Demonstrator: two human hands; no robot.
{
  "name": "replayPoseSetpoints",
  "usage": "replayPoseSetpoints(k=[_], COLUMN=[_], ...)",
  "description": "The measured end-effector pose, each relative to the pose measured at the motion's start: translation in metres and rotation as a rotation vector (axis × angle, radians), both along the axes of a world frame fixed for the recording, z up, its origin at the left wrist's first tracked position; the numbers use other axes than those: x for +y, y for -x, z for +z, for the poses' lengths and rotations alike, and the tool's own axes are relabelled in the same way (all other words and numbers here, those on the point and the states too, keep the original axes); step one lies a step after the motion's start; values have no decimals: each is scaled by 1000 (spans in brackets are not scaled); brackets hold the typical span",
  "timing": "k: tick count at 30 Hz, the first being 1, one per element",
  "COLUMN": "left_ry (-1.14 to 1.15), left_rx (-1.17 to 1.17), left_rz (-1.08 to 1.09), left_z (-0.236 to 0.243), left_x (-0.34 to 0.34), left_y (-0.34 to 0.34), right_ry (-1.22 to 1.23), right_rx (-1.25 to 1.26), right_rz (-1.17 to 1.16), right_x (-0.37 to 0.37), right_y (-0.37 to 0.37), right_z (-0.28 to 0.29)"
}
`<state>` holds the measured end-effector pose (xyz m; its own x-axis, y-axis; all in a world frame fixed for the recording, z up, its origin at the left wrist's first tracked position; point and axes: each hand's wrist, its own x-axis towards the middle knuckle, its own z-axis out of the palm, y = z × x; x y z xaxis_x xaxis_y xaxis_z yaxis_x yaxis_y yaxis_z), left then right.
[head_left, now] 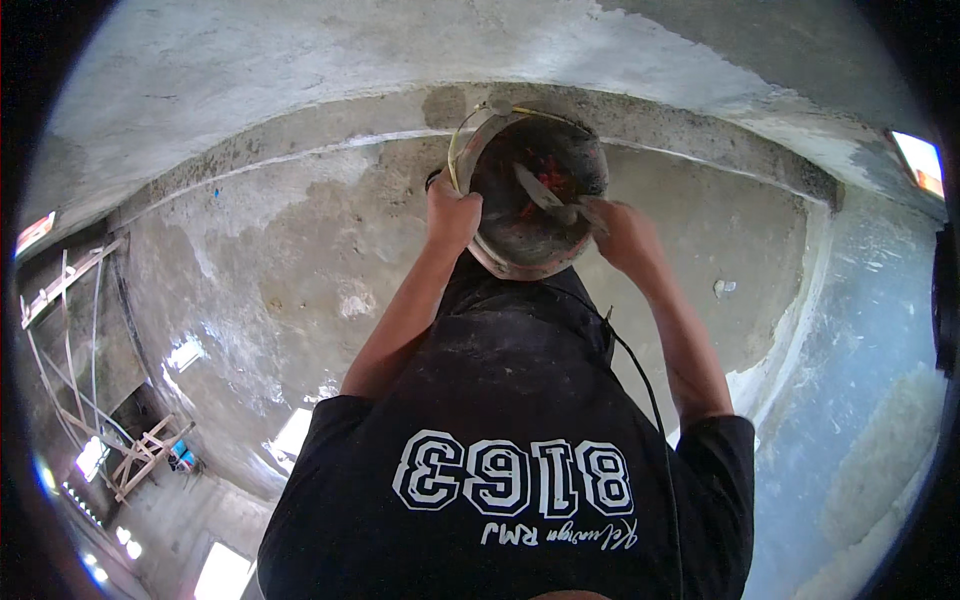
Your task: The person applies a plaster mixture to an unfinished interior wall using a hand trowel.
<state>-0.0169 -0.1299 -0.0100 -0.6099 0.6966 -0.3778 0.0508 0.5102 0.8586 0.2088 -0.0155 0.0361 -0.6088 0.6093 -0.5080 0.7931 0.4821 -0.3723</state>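
Note:
A round bucket (525, 268) with a thin wire handle is held out in front of my body, its mouth toward me. Its inside is dark and grey-smeared, with reddish patches near the middle. My left hand (455, 213) is closed on the bucket's left rim. In my right hand (622, 232), at the right side of the rim, is a trowel (540, 190). The trowel's pointed metal blade reaches into the bucket, tip up and to the left. Whether the blade touches the inner wall, I cannot tell.
A patchy grey concrete floor (330, 250) spreads around me, meeting a plastered wall (330, 60) ahead. On the right is a bluish wall (860, 350). Wooden scaffolding (150, 455) and poles stand far left, beside a small blue object (183, 457). A dark cord (650, 375) hangs along my shirt.

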Motion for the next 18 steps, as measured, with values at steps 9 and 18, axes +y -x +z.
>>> replayPoseSetpoints(k=[9,18], left_ry=[16,69], left_rx=[-13,42], left_rz=[31,-65], left_z=[5,7], left_x=[-17,-23], left_y=[8,15], right_ry=[-197,77], right_rx=[71,-40], right_rz=[195,286], right_x=[-46,-14], right_y=[37,27], right_z=[-95,-55])
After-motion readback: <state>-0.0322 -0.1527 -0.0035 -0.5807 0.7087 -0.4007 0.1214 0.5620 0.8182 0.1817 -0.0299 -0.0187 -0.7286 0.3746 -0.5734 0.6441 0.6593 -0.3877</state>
